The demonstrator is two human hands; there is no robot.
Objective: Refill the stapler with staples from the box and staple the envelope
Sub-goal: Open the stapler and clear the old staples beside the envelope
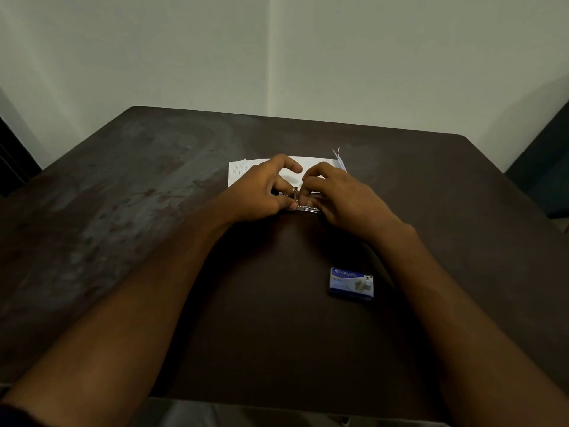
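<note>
Stapler point(303, 202) held at tabletop point(154, 211) centre, between both hands, just at the near edge of the white envelope point(238, 172). Left hand point(261, 192) closed on its left end, thumb and fingers pinching; right hand point(338, 192) curled over the right end, fingertips on the metal. A short metal part standing upright between the fingers, probably the opened top or pusher; too small to tell for sure. Staple box point(351, 284) lying shut at about 5 o'clock from the stapler, well apart, near the right forearm. Judged step: opening or loading the magazine. To do it well: steady the base with the left, keep the channel facing up, seat the strip legs down, slide fully in, then close gently until latched. Fingertips best kept clear of the spring.
</note>
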